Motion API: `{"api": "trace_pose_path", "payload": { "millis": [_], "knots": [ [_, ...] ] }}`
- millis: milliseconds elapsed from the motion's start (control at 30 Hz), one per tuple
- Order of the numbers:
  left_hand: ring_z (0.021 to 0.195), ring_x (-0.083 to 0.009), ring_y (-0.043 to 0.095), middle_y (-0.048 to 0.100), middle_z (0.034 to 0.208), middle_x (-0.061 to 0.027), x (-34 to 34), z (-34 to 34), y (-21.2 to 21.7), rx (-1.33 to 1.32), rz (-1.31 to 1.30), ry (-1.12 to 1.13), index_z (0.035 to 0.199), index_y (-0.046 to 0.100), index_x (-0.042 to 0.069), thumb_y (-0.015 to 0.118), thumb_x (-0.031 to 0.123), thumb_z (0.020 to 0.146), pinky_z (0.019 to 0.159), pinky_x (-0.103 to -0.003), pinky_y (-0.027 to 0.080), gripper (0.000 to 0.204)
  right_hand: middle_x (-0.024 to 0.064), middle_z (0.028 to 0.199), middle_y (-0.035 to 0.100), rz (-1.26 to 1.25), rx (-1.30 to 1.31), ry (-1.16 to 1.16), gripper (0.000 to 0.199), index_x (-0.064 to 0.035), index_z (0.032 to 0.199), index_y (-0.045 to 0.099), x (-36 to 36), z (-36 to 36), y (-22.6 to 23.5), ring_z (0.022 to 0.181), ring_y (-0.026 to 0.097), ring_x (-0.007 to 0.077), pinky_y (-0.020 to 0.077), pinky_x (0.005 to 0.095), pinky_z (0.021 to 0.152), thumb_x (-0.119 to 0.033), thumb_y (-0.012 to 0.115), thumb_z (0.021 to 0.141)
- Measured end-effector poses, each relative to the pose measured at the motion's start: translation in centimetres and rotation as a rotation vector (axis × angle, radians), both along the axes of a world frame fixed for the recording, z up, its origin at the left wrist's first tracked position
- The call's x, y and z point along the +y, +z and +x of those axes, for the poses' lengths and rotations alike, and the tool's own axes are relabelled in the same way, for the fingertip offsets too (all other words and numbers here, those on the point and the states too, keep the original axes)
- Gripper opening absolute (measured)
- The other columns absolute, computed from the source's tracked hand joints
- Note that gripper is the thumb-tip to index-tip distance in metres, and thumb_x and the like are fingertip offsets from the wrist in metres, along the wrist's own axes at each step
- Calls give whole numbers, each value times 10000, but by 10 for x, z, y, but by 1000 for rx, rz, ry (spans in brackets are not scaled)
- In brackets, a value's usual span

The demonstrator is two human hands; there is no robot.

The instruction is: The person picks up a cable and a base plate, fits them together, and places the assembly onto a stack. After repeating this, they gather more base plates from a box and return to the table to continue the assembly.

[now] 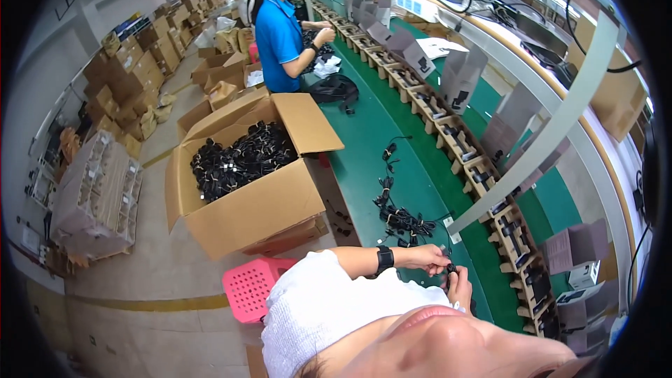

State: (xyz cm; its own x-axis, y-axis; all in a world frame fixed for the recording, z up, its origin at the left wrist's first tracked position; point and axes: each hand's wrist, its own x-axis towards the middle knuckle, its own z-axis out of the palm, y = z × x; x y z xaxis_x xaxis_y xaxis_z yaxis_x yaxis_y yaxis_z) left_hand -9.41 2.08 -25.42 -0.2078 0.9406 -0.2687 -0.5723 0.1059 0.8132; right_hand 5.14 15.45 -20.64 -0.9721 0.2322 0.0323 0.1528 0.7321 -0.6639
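Where the green belt (413, 168) curves toward the lower edge of the view, the left hand (428, 257) and the right hand (460, 285) are held close together over it, and a small black cable piece (450, 267) is pinched between them; the fingers of both hands are curled and closed on it, though the exact grip is hidden by the knuckles. A black watch (383, 260) is worn on the left wrist, and a white sleeve (315, 308) fills the foreground, by which the near edge of the belt is blocked. Just beyond the hands a loose heap of black cables (402, 220) is spread on the belt, with a thinner trail running up from it. To the right, a row of open tan trays (483, 175) with black parts inside is lined along the belt, and grey folded cartons (463, 77) are stood behind them (their flaps upright). A pale diagonal frame bar (553, 126) crosses in front of the trays and cuts some from sight. On the floor at the left, a large open brown cardboard box (245, 203) is filled with black bundled cables, and a pink perforated stool (250, 287) is seen just below it. Farther up the line, a person in a blue shirt (278, 38) is at work by the belt, hands apart from those of the wearer. Stacks of brown cartons (133, 70) are piled along the left wall.
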Motion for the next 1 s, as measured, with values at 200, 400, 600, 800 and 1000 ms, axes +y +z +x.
{"api": "trace_pose_path", "payload": {
  "millis": [200,400,600,800,1000],
  "knots": [
    [524,-107,562,595,679,-39,-3,2,0,-118,18,14,919,540,29,556,256,916,539,-260,492,227,69,601,538,-8,25,-101,342,-101,1272,437,-12,-6,9,523,543,204,428,332,517,-219,426,951],
    [536,-104,525,562,658,-56,-11,1,10,-33,-5,213,1046,503,7,601,199,886,510,-248,456,268,62,598,543,-59,59,-17,278,-77,1157,547,-7,-11,3,512,534,174,419,307,496,-228,443,948],
    [564,-99,518,565,668,-22,-11,-11,-10,498,-20,-55,964,590,39,612,261,875,516,-231,424,240,4,606,534,-453,-17,-59,260,-19,1121,560,-1,-8,4,509,470,71,382,232,473,-181,477,937],
    [491,-124,526,596,625,-34,5,-9,-45,1515,577,400,838,592,49,620,285,860,430,-258,395,238,43,701,557,-413,-92,113,310,12,1153,522,4,11,1,590,494,103,414,246,526,-110,560,871],
    [442,-85,496,565,599,-30,2,9,-23,471,-55,-189,820,543,29,612,240,872,398,-235,377,227,104,724,588,-352,-137,93,304,15,1115,548,14,24,5,604,529,141,437,280,552,-100,585,836]
  ]
}}
